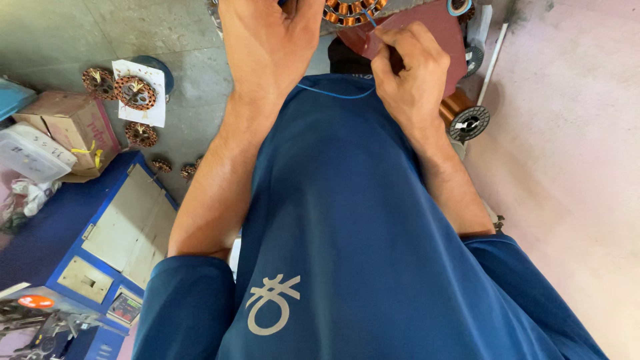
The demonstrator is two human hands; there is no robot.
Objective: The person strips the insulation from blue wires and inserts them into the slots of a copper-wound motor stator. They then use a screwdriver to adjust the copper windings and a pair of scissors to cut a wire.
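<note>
So, looking straight down my own blue shirt (347,220): both hands are up at the far edge of the view, working on a wound stator (352,9) with copper coils, mostly cut off by the top of the frame. My right hand (408,70) is pinched shut on a thin blue wire (333,93), fingertips closed tight just below the stator. From that pinch the wire runs up a short way toward the coils, and the rest sags leftward in a shallow curve across my chest to my left hand (267,40). So its long axis lies roughly left to right between the two hands.

My left hand sits right against the stator, fingers curled over it; I think it's gripping the core, but the fingertips are out of frame, so I can't say for sure.

A copper wire spool (467,119) sits just right of my right wrist. More finished stators (133,92) lie on the floor, well off to the left.
</note>
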